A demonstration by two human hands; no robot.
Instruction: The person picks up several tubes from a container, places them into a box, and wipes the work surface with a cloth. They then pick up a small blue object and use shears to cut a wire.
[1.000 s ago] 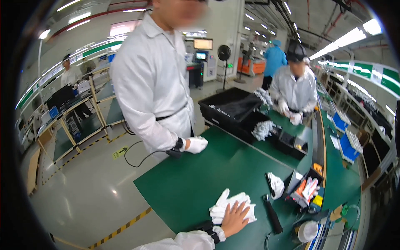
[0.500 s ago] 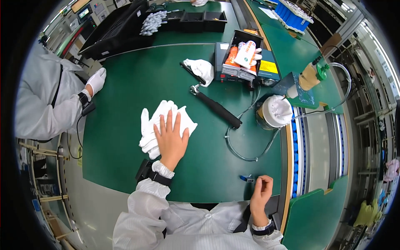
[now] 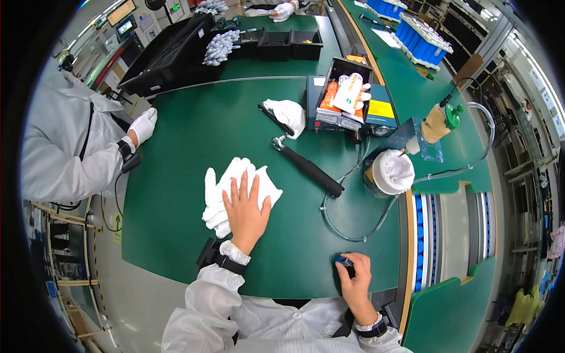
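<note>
My left hand (image 3: 247, 213) lies flat with fingers spread on a small pile of white gloves (image 3: 215, 197) on the green work table (image 3: 282, 256). Close to the table's front edge, my right hand (image 3: 358, 286) has its thumb and fingers closed around a small blue and dark block-like object (image 3: 343, 260); its exact kind is too small to tell. Ahead of it lies a ratchet-headed tool (image 3: 311, 170) with a black sleeve grip. A white cloth item (image 3: 286, 116) with a black strip rests beyond the tool's head.
A white-lidded pot (image 3: 393, 173) with a looping clear tube (image 3: 344, 237) stands at right, near a bottle with a green cap (image 3: 438, 122). A blue instrument box (image 3: 318, 101) carries a black bin. Black trays (image 3: 274, 52) stand far off. A co-worker's gloved hand (image 3: 143, 126) is at left.
My right hand has moved left and closed around the small blue object. My left hand stays flat on the gloves. The whole view has shifted slightly.
</note>
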